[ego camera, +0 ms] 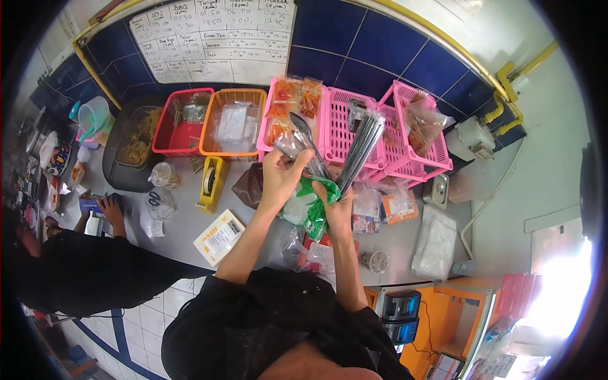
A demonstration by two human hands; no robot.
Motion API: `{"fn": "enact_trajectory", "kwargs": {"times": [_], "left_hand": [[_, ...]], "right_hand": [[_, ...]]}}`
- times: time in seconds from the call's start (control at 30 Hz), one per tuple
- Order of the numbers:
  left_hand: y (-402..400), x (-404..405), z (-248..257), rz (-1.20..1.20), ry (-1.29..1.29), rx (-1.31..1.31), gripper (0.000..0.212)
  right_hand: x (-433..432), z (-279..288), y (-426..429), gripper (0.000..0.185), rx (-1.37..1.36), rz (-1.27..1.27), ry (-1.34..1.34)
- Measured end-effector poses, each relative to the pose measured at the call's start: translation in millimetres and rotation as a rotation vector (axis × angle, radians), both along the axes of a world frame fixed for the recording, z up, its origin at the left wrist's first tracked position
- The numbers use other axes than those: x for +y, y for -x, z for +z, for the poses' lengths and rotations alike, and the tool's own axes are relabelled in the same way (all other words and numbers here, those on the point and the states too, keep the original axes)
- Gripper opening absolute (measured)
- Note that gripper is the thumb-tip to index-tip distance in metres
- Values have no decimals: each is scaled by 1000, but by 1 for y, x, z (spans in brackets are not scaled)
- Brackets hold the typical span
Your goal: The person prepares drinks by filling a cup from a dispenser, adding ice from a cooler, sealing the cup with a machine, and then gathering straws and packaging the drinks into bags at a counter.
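In the middle of the view, my left hand [285, 178] has its thumb and fingers closed on a black plastic spoon [301, 126] and clear wrapping. My right hand [338, 209] grips a green-and-white plastic bag [314, 209] and a bundle of black straws or utensils in clear wrap [361, 152]; which of the two is hard to tell. The bundle tilts up to the right. Part of the spoon's handle overlaps the bag's opening. Behind my hands stands a pink basket [265, 142] with packets of orange food.
Red [159, 149], orange [209, 153] and more pink baskets [446, 164] line the tiled wall. On the counter are a yellow tape dispenser [210, 183], a printed card [213, 247], scissors [154, 198] and clear bags [433, 242]. A co-worker's hands [112, 213] are at the left.
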State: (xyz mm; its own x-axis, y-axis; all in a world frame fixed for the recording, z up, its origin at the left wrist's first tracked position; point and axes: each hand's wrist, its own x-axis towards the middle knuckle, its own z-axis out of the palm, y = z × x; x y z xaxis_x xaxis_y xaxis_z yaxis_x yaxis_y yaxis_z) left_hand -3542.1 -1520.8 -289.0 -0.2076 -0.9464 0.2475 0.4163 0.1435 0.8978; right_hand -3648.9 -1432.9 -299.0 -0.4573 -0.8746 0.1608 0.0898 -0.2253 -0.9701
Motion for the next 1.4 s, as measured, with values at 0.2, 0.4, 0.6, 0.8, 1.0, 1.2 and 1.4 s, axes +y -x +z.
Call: {"fn": "enact_trajectory", "kwargs": {"times": [0.2, 0.4, 0.6, 0.8, 1.0, 1.2, 1.4], "left_hand": [[-10, 28, 19, -38, 44, -46, 19], [-28, 10, 15, 33, 7, -89, 38], [-29, -3, 17, 77, -17, -14, 42], [-39, -8, 31, -127, -56, -58, 32], [-45, -7, 25, -343, -26, 27, 27], [-52, -23, 39, -222, 97, 86, 21], [-69, -56, 35, 39, -99, 269, 16]], "right_hand": [[8, 7, 2, 31, -188, -24, -37], [11, 12, -5, 31, 2, 99, -93], [4, 13, -13, 23, 98, 101, -130], [9, 20, -12, 23, -54, 199, -147], [5, 21, 0, 29, -178, 271, -196], [-2, 41, -15, 21, 327, 219, -83], [-4, 34, -42, 15, 246, 219, -59]]}}
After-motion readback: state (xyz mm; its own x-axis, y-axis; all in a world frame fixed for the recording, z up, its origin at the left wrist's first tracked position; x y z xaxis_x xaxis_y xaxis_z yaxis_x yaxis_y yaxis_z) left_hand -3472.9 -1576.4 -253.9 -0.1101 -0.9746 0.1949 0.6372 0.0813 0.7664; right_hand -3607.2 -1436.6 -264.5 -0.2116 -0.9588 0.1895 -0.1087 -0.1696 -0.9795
